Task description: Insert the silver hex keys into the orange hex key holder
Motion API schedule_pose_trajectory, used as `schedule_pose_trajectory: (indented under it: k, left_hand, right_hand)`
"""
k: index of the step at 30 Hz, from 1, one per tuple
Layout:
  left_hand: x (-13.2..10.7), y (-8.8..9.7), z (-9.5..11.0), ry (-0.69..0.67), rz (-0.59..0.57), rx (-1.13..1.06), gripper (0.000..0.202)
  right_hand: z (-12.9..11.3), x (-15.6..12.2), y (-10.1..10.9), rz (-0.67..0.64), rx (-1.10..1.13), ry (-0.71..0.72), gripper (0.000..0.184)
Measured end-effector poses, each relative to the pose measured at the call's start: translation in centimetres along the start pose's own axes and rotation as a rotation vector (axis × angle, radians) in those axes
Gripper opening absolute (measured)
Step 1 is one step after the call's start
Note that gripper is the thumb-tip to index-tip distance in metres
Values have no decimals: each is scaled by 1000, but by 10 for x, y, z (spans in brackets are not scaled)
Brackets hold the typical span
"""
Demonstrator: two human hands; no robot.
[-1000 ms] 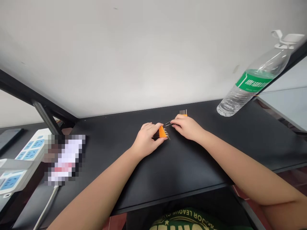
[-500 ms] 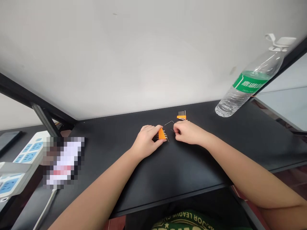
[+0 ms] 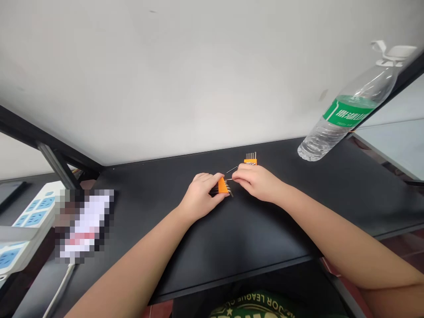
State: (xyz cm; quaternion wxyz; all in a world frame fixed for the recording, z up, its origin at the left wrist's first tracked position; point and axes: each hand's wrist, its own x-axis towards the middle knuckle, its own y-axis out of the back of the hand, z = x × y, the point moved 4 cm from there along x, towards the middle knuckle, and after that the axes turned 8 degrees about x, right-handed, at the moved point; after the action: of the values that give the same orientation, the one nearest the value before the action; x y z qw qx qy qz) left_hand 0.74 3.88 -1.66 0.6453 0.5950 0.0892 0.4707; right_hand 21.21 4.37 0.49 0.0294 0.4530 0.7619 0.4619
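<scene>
My left hand (image 3: 202, 194) is closed on an orange hex key holder (image 3: 223, 185), with several metal hex keys sticking out on its right side. A thin hex key (image 3: 229, 179) is pinched in my right hand (image 3: 253, 180), its tip at the upper right edge of that holder. Whether the tip is inside a hole I cannot tell. Just behind my right fingers, a loose hex key (image 3: 232, 169) lies on the black tabletop (image 3: 265, 229), partly hidden. A second orange holder (image 3: 250, 161) with several upright keys stands beyond my right hand.
At the right back stands a clear water bottle (image 3: 347, 110) with a green label. On the left lie a blurred-out phone (image 3: 88, 221) with a white cable (image 3: 59, 289) and a white power strip (image 3: 43, 203). A pale wall (image 3: 198, 88) rises behind the table.
My right hand has moved left, bringing the thin hex key up to the orange holder. The left hand keeps its hold and has hardly moved.
</scene>
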Motion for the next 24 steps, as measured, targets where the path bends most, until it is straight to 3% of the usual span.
schedule_pose_trajectory:
  k: [8, 15, 20, 24]
  left_hand:
    - [-1, 1, 0, 11, -4, -11, 40]
    - [-1, 0, 1, -14, -11, -15, 39]
    - [-1, 4, 5, -7, -39, 33, 37]
    - [-1, 5, 8, 25, -48, 38, 35]
  right_hand:
    - [-8, -2, 5, 93, 14, 69, 24]
    - [-6, -3, 2, 63, -49, 126, 28]
    - [-17, -4, -1, 46, -156, 190, 29]
    - [-24, -1, -3, 111, 46, 178, 21]
